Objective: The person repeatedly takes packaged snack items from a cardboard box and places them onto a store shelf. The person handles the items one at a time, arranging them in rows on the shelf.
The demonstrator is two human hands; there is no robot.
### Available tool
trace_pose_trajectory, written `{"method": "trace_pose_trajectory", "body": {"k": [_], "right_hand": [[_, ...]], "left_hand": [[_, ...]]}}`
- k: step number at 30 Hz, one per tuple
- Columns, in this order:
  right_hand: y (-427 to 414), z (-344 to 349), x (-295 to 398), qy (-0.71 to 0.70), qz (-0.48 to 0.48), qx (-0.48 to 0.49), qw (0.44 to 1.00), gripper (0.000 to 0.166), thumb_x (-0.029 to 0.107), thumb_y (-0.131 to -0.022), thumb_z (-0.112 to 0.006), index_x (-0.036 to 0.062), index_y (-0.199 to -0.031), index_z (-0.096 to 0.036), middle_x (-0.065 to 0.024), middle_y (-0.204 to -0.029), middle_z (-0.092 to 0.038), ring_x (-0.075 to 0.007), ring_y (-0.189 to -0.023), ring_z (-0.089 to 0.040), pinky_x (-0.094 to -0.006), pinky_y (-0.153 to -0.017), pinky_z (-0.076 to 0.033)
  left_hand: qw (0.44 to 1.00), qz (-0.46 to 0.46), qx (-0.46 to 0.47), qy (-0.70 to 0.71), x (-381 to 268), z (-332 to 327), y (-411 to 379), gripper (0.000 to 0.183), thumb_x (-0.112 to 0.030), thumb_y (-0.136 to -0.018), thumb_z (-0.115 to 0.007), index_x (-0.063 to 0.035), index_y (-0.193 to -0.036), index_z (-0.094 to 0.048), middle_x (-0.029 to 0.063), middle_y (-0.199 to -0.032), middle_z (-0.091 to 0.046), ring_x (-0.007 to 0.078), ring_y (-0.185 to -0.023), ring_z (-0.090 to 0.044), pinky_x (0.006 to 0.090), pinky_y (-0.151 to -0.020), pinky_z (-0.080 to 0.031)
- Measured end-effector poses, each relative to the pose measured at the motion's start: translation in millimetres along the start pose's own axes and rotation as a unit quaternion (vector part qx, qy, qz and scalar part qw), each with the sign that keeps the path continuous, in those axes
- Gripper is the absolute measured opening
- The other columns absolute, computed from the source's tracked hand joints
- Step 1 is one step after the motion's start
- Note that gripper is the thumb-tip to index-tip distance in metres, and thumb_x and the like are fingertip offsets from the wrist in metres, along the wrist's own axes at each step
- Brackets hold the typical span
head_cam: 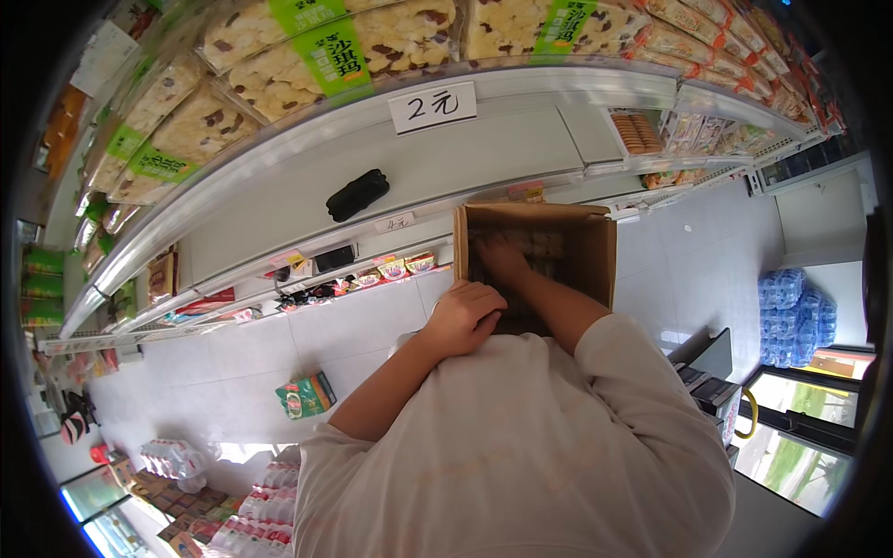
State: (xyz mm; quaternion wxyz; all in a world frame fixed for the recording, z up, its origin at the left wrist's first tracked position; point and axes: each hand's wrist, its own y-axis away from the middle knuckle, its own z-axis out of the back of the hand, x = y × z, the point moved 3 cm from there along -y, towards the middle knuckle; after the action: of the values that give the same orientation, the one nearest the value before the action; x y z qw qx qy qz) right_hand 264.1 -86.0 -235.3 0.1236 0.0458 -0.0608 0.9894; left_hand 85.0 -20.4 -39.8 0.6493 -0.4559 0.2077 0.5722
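An open cardboard box (589,268) stands upright against my front, close to the shelves. My left hand (464,314) is at its near left corner, with the fingers bent over the rim. Deep inside, my right hand (501,257) reaches toward the left wall. Shadow hides its fingertips, so a hold on anything there is unclear. Beside that hand lie wrapped packs (544,244), too dark to identify. A black object (357,195), perhaps a pouch, lies on the white shelf (460,157) ahead of me.
Bagged sachima cakes (300,63) fill the upper shelf, above a handwritten price card (432,107). Biscuits (635,132) sit farther right. A green carton (305,396) is on the tiled floor at left. Bottle packs (254,516) stand behind; blue-wrapped bottles (795,317) are at right.
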Motion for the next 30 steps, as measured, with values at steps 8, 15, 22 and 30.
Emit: {"method": "trace_pose_trajectory", "body": {"k": [8, 15, 22, 30], "right_hand": [[-17, -8, 4, 0.04, -0.057, 0.114, 0.991, 0.04, 0.023, -0.093, -0.06, 0.0088, -0.131, -0.064, -0.0199, -0.108, -0.074, -0.0372, -0.105, -0.071, -0.0581, -0.09, -0.053], [-18, 10, -13, -0.007, -0.014, 0.055, 0.998, 0.032, 0.02, -0.089, -0.065, 0.0098, -0.12, -0.063, -0.0194, -0.096, -0.072, -0.0395, -0.092, -0.07, -0.0528, -0.077, -0.057], [-8, 191, -2, -0.145, -0.063, -0.025, 0.987, 0.038, 0.019, -0.083, -0.078, 0.0043, -0.113, -0.06, -0.0184, -0.093, -0.072, -0.0418, -0.091, -0.071, -0.0511, -0.079, -0.058], [55, 282, -12, -0.587, -0.363, -0.141, 0.71, 0.041, 0.007, -0.091, -0.072, 0.0002, -0.128, -0.057, -0.009, -0.102, -0.074, -0.0172, -0.092, -0.072, -0.0324, -0.072, -0.058]], "left_hand": [[1.0, 0.006, -0.002, 0.006, 0, 1, 0, 0.02, 0.0, -0.082, -0.072, -0.0079, -0.1, -0.07, 0.0077, -0.099, -0.072, 0.0314, -0.095, -0.068, 0.0445, -0.085, -0.05], [0.998, -0.001, -0.028, 0.05, 7, 3, 4, 0.019, 0.004, -0.084, -0.069, -0.0052, -0.101, -0.071, 0.0095, -0.097, -0.071, 0.0321, -0.092, -0.068, 0.0431, -0.081, -0.051], [0.968, 0.115, -0.104, 0.198, 0, 24, 13, 0.019, 0.011, -0.094, -0.06, 0.0, -0.107, -0.069, 0.0108, -0.106, -0.068, 0.0205, -0.095, -0.068, 0.0314, -0.081, -0.052], [0.946, 0.172, -0.205, 0.184, -2, 47, 13, 0.076, -0.002, -0.087, -0.078, -0.0055, -0.153, -0.041, 0.018, -0.151, -0.046, 0.0313, -0.13, -0.057, 0.0397, -0.098, -0.054]]}}
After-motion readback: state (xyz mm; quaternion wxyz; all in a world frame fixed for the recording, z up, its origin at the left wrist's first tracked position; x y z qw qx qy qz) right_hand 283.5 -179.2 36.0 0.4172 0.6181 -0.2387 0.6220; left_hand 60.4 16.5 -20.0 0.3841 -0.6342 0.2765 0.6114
